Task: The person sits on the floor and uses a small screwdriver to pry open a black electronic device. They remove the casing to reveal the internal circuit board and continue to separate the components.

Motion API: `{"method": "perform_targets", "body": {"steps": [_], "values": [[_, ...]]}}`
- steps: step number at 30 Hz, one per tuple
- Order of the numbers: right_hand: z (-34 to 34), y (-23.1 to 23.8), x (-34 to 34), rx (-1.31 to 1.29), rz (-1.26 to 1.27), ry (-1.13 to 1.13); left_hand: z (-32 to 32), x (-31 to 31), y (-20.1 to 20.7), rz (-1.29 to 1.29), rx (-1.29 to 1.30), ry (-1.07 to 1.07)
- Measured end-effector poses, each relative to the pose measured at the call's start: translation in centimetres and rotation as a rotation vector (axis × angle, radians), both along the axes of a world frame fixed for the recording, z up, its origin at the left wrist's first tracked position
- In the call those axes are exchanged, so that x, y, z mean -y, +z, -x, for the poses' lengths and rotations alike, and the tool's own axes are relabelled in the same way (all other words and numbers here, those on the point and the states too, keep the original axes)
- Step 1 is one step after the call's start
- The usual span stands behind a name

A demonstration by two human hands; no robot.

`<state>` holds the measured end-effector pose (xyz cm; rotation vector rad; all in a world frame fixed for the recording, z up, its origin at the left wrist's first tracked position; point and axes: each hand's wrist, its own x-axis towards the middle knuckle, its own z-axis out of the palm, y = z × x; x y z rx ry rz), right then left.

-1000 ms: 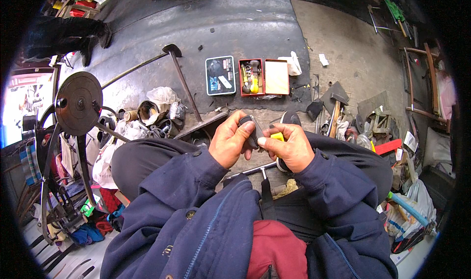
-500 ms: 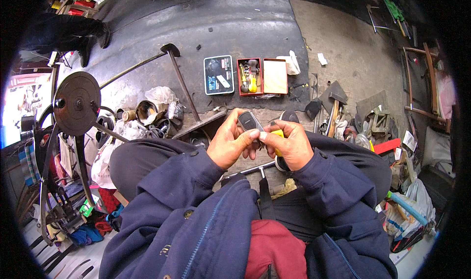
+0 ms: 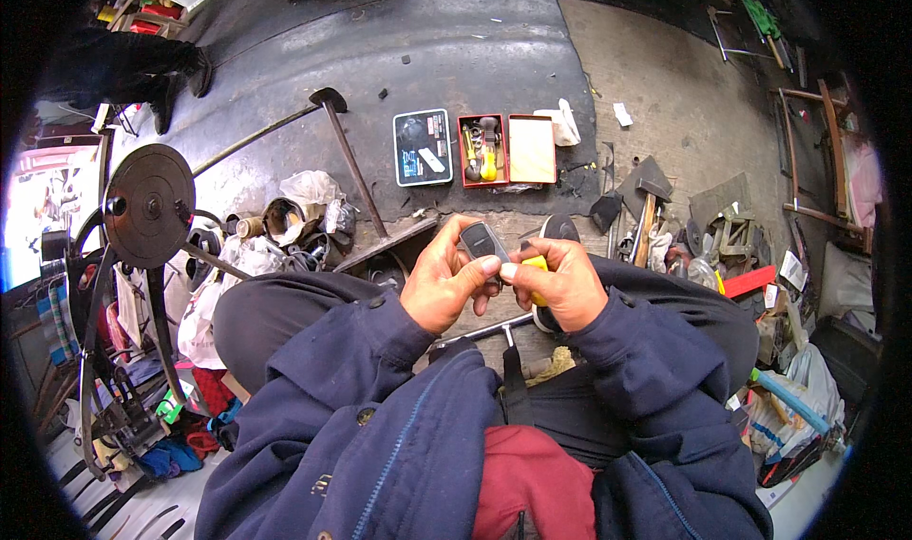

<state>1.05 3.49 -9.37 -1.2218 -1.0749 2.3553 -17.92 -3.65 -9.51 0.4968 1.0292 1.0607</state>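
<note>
My left hand (image 3: 439,282) is closed around a small dark grey key fob (image 3: 483,240), with the thumb pressed on its lower end. Close beside it, my right hand (image 3: 572,288) grips a yellow-handled tool (image 3: 538,262). The tool's tip is hidden by my fingers, so its exact kind does not show. Both thumbs nearly meet at the fob's lower end. Beyond my hands, a red box (image 3: 461,156) on the floor holds yellow-handled tools, with its pale-lined lid (image 3: 533,151) open at its right.
A dark flat case (image 3: 409,143) with a white strip on it lies left of the box. A machine with a round disc (image 3: 150,201) stands at left. Bags and scrap crowd both sides. A hammer-like wooden handle (image 3: 645,230) lies at right. Another person's legs (image 3: 133,65) show far left.
My hands stay almost in place. The fob has turned slightly between my fingers, and the right fingers have shifted a little on the yellow handle.
</note>
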Motion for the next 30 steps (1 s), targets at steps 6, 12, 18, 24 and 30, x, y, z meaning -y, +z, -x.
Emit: {"method": "perform_targets", "body": {"steps": [6,12,18,24,30], "values": [[-0.2,-0.2,-0.2,-0.003,0.032,-0.012,-0.2,0.0,0.2,-0.013,-0.010,0.001],[0.4,-0.3,0.5,-0.020,0.008,-0.067,0.0,0.1,-0.1,-0.026,-0.031,0.032],[0.3,-0.6,0.1,-0.041,0.033,-0.062,0.1,0.2,-0.5,-0.015,-0.011,0.008],[0.6,-0.3,0.8,0.021,-0.037,-0.006,0.3,0.5,-0.7,-0.009,-0.007,0.003],[0.7,0.8,0.8,0.153,-0.354,0.003,0.5,0.3,-1.5,-0.035,0.084,0.081]]}}
